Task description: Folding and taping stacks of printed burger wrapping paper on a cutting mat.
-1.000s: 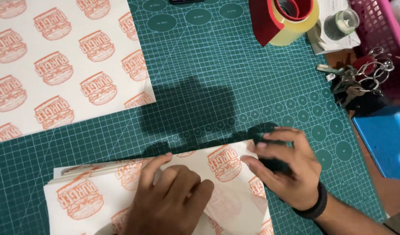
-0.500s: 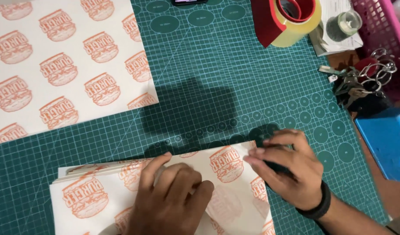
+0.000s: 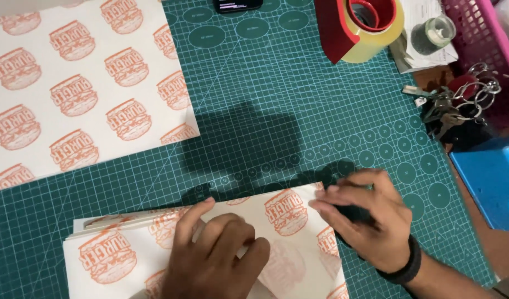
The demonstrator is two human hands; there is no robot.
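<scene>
A folded white paper printed with orange burger pictures (image 3: 127,243) lies at the near edge of a green cutting mat (image 3: 265,99). My left hand (image 3: 215,254) lies flat on top of it, fingers spread and pressing down near its far edge. My right hand (image 3: 365,216) pinches the paper's far right corner, with a black band on the wrist. The fingers hide that corner.
A flat sheet of the same printed paper (image 3: 77,83) covers the far left. A red dispenser with yellowish tape (image 3: 365,25), a small glass jar (image 3: 434,30), a pink basket (image 3: 481,33), keys on rings (image 3: 454,105), a blue box (image 3: 490,177) and a dark phone (image 3: 238,4) stand at the far and right sides.
My right hand has shifted slightly along the paper's far right corner. My left hand stays pressed on the folded paper.
</scene>
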